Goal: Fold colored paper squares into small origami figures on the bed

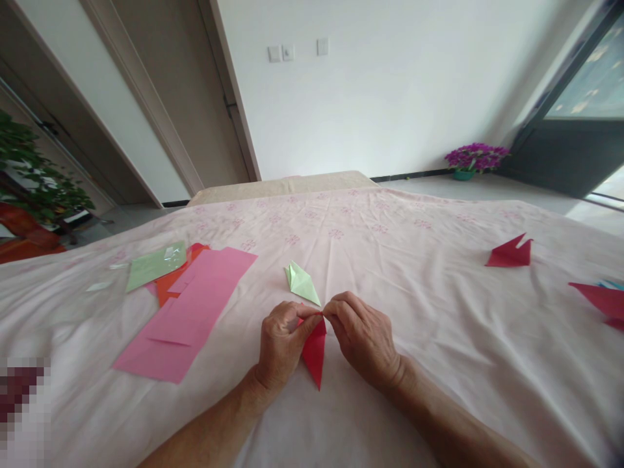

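Between my two hands is a red folded paper, its long point hanging toward me. My left hand is closed on it, thumb and forefinger pinching its upper end. At the same end, my right hand pinches the tip of the red paper, the fingertips of both hands almost meeting. Part of the paper is hidden behind my left fingers. Just beyond my hands lies a light green folded paper, its narrow point toward my fingertips.
Pink paper sheets, an orange sheet and a green packet lie at the left. A red folded paper bird sits at the right, with another red folded piece by the edge. A flowered cloth covers the surface.
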Tool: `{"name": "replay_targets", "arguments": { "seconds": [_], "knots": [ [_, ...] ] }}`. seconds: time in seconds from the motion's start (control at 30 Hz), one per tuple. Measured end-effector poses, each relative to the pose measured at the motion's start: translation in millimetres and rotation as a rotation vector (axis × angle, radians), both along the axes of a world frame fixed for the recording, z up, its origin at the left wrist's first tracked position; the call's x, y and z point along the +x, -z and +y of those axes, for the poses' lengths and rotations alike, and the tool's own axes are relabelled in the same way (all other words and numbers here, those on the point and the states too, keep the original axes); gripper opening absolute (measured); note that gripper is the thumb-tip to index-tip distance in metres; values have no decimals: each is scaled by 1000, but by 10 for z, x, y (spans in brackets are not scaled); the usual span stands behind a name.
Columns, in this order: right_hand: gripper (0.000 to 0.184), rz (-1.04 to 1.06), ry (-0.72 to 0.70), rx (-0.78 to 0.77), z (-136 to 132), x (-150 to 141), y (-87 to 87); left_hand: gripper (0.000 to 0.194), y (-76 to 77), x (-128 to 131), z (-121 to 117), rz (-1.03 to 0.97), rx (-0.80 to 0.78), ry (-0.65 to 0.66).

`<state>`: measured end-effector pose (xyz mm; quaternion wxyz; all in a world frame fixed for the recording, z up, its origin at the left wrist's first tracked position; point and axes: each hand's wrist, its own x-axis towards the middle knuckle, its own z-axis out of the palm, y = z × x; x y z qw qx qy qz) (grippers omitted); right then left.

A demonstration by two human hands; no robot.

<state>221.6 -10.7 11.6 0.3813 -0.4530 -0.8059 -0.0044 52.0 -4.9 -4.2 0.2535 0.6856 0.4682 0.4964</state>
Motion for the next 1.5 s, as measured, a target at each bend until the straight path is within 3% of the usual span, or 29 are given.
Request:
{"name": "replay_targets", "arguments": {
  "seconds": [0.6,0.87,1.13,1.33,1.5],
  "knots": [
    [10,512,2,-335,-30,-120,54,11,-72,6,-3,22,83,-45],
    [18,670,20,-602,-51,-158,16,10,-105,10,-14,43,124,-16],
    [17,599,-26,-458,-27,-169,27,16,-89,23,6,52,16,-20],
    [20,671,13,-543,7,-117,83,9,-34,11,32,41,-60,-22],
    [13,625,56,-495,-37,-56,88,6,-8,-7,32,33,-88,-33]
  ]
}}
